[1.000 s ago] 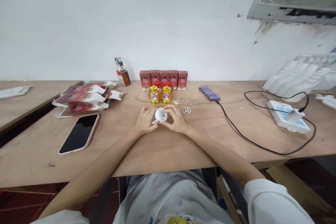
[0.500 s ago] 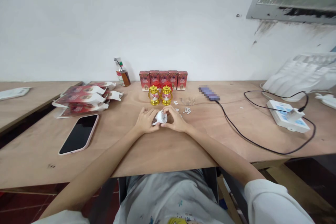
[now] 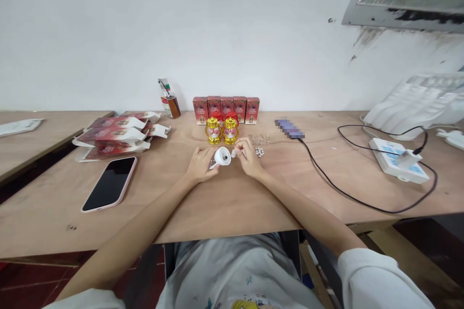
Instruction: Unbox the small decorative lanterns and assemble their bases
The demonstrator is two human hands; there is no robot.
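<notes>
My left hand (image 3: 199, 165) is closed around a small clear lantern body with a round white base (image 3: 222, 156), its open underside facing right. A dark spot shows inside that underside. Just to the right, my right hand (image 3: 249, 158) pinches a small white plastic piece (image 3: 233, 153), held a little apart from the base. Two gold lanterns (image 3: 213, 131) stand beyond my hands, with red-topped ones (image 3: 217, 116) partly hidden behind them. Several small round silvery discs (image 3: 259, 152) lie beside my right hand, near a scatter of tiny metal pieces (image 3: 261, 139).
Red boxes (image 3: 220, 107) stand in a row by the wall. To the left are flattened red cartons (image 3: 116, 134), a pink-edged phone (image 3: 109, 184) and a bottle of brown liquid (image 3: 171, 105). On the right, a cabled phone (image 3: 290, 129), a white power strip (image 3: 398, 160) and white plastic parts (image 3: 406, 106).
My right hand has come off the white base and moved slightly right, now with a small white piece at its fingertips. The base's underside shows more openly; my left hand keeps its hold.
</notes>
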